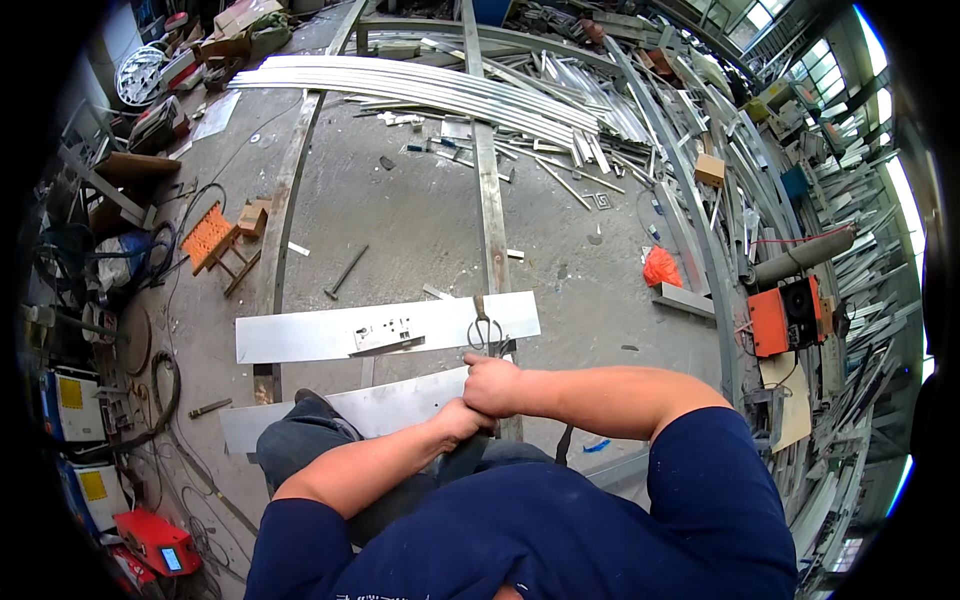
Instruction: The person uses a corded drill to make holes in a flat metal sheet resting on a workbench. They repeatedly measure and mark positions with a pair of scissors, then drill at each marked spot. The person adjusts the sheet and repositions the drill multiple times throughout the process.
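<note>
My right hand [492, 385] is closed in a fist just above my left hand [462, 420], whose fingers are curled too. They touch or nearly touch over the right end of the nearer metal strip [400, 402]; whatever they grip is hidden. Just beyond my right hand, a pair of scissors [484, 332] with large looped handles lies on the farther metal strip [290, 335]. On that strip there is also a flat metal plate with cut-outs [385, 332], with a dark narrow piece along its near edge.
Long beams [490, 200] run away from me under the strips. A stack of long silvery profiles [400, 82] lies across them farther off. A hammer [347, 272] rests on the floor near an orange stool [208, 238]. An orange machine [783, 318] stands at right.
</note>
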A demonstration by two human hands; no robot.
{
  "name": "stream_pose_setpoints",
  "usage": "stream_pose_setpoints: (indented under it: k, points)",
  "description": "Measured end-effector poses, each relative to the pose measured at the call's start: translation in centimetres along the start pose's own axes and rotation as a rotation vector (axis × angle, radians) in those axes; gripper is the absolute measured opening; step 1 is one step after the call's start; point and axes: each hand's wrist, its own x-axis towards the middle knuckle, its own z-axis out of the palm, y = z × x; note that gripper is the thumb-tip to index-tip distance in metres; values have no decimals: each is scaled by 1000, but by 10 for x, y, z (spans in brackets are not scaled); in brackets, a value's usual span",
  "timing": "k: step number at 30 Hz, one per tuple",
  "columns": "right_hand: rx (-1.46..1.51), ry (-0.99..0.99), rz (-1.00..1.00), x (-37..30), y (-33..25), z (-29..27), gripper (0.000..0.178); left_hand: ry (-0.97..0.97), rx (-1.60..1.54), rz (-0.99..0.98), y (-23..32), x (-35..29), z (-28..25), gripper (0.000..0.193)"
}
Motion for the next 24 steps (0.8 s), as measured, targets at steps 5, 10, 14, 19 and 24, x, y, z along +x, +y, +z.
stream_pose_setpoints:
  k: [5,10,14,19,24]
  points:
    - [-67,177,125,-4,6,3,19,102,290,122,11,9,-7,29]
    - [365,819,387,-59,-16,15,60,216,-192,90,52,-18,-26,23]
    - [1190,509,527,-86,-63,84,101,187,-742,129,49,-12,-41,23]
    - [1288,574,419,-95,-82,82,106,251,-841,80,41,4,-19,31]
    - [1442,451,714,-132,-90,101,95,316,-837,-124,19,46,38,37]
